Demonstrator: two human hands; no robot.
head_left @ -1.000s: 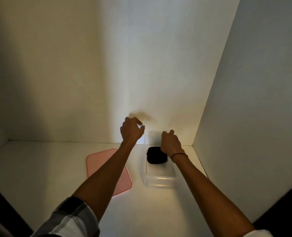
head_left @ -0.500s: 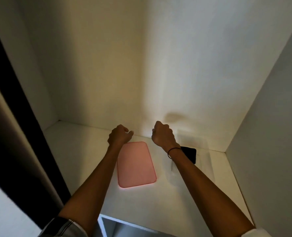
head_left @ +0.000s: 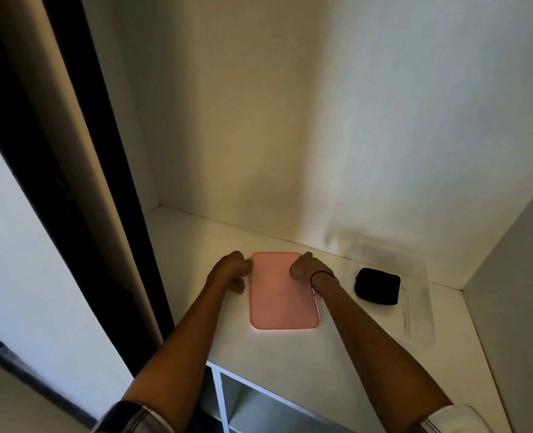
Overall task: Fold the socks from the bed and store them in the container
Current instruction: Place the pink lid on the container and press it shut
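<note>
Hands grip a flat pink rectangular lid [head_left: 282, 292] with rounded corners as it lies on a white shelf [head_left: 305, 364] inside a plain white wardrobe alcove. The left hand [head_left: 231, 271] curls its fingers against the lid's far left edge, while the right hand [head_left: 308, 266], a thin dark band [head_left: 323, 275] around its wrist, closes over the far right edge; the two are held apart by the lid's width. Just to the right stands a clear, shallow rectangular plastic container [head_left: 415, 314] with rounded corners, its walls almost lost against the white surface. Inside it, toward the far end, sits a black folded sock bundle [head_left: 377, 286], soft, matte and roughly square; the nearer part of the container looks bare. The lid appears smooth and faintly glossy, glowing at its near edge under warm light. A dark vertical door frame [head_left: 80, 195] runs down the left of the alcove, and an open white compartment [head_left: 243, 404] shows below the shelf. A checked sleeve [head_left: 127, 418] covers the left upper arm.
</note>
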